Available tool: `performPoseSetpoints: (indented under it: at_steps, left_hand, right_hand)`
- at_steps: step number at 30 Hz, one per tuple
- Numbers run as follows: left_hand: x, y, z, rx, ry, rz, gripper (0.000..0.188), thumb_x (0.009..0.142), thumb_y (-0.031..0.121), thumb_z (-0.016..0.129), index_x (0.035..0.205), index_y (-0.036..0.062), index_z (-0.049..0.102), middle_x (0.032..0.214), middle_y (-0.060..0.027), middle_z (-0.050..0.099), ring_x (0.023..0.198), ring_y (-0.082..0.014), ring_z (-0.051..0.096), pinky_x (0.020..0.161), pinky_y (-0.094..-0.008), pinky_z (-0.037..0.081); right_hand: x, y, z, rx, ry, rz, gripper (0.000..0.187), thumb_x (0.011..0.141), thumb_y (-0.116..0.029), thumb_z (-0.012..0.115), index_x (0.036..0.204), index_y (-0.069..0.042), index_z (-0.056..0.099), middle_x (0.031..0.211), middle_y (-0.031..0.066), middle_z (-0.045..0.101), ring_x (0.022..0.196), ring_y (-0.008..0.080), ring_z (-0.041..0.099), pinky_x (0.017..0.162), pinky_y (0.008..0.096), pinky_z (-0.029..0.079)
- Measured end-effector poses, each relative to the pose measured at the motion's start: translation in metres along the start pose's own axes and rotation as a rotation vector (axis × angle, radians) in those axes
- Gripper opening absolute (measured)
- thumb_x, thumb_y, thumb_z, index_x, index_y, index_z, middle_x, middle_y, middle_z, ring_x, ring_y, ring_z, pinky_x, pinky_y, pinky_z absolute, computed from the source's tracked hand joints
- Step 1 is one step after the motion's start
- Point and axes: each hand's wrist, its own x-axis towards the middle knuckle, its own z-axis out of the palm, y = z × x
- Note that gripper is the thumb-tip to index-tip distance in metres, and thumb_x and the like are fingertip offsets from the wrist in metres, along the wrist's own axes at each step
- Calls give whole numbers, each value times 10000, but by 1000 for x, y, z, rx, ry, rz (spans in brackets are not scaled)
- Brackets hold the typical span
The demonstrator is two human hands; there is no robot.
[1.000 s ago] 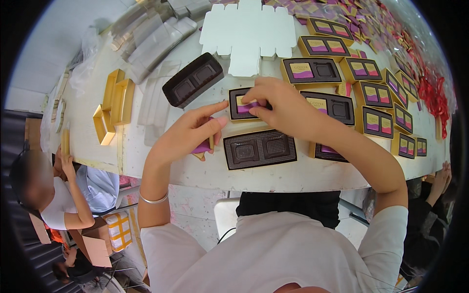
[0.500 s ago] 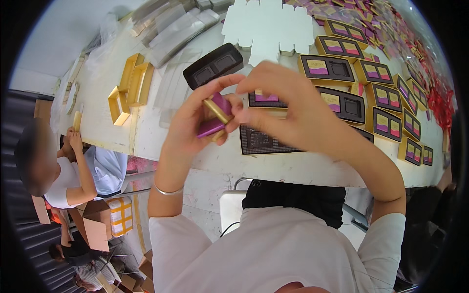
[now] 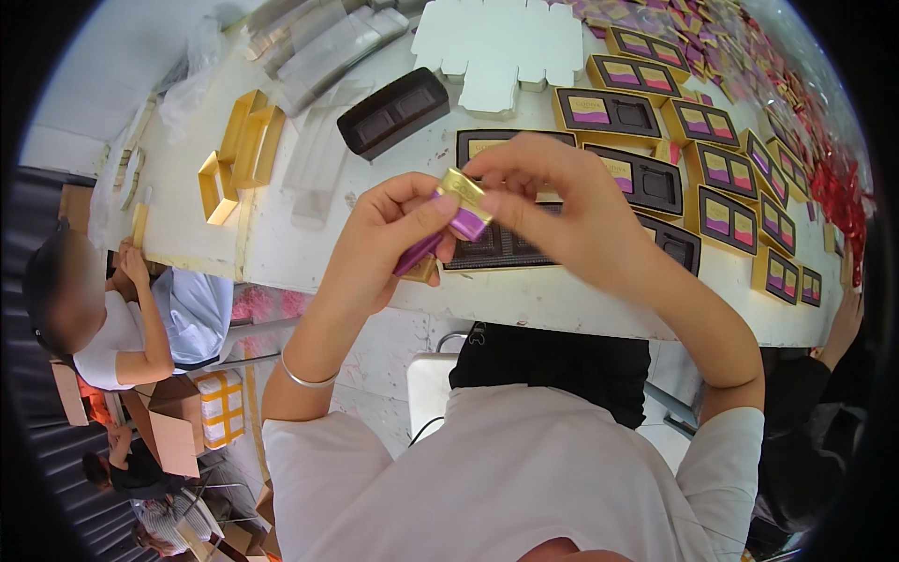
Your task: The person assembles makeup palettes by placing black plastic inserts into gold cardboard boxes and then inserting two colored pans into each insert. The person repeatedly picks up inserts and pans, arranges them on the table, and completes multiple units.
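Observation:
My left hand (image 3: 379, 229) is closed around small foil-wrapped chocolates above the table's near edge. One gold-and-purple wrapped chocolate (image 3: 465, 208) is raised between both hands, with my left thumb on its face. Thumb and fingertips of my right hand (image 3: 571, 211) pinch its right end. Lower in the left palm a second purple-and-gold chocolate (image 3: 420, 260) shows partly, the rest hidden by fingers. Behind my hands lies a black tray insert (image 3: 501, 248) with square hollows, partly covered by my right hand.
Gold boxes (image 3: 719, 173) with black inserts, some half filled, crowd the right side. A loose black tray (image 3: 393, 114), empty gold frames (image 3: 253, 145), clear plastic sleeves (image 3: 328, 56) and white card blanks (image 3: 496, 42) lie beyond. A co-worker (image 3: 112, 309) sits at the left.
The upper chocolate has turned so its gold-and-purple face shows. My right hand has closed in on it, its fingertips now gripping the end. The view has shifted slightly.

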Motion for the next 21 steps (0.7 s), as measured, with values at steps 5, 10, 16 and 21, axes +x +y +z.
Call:
performPoseSetpoints:
  at_steps: [5, 10, 16, 21]
  left_hand:
    - [-19, -12, 2, -60, -2, -85, 214, 891, 222, 608, 980, 27, 611, 716, -46, 615, 585, -77, 569, 427, -209, 462]
    - [-22, -17, -13, 151, 82, -112, 221, 902, 204, 582, 1016, 14, 577, 744, -59, 616, 563, -71, 548, 400, -197, 432]
    - [-11, -16, -8, 472, 170, 21, 283, 845, 118, 652, 1099, 54, 545, 682, -6, 557, 564, -51, 523, 413, -191, 411]
    - [-15, -26, -16, 553, 98, -16, 406, 857, 142, 639, 1228, 64, 493, 650, 7, 526, 561, -50, 507, 452, -194, 404]
  right_hand:
    - [-24, -4, 14, -590, 30, -476, 307, 753, -89, 662, 1029, 20, 584, 821, 98, 552, 781, 246, 557, 677, 339, 459]
    - [-25, 21, 13, -510, -131, -385, 169, 749, -49, 609, 892, 38, 593, 750, 117, 532, 773, 282, 557, 665, 398, 454]
    - [-9, 33, 18, -549, -140, -229, 50, 762, -3, 578, 802, 23, 592, 807, 134, 510, 783, 292, 549, 664, 388, 457]
    - [-18, 33, 16, -596, -167, -324, 122, 711, -13, 605, 819, 44, 594, 857, 125, 477, 809, 268, 526, 666, 365, 452]
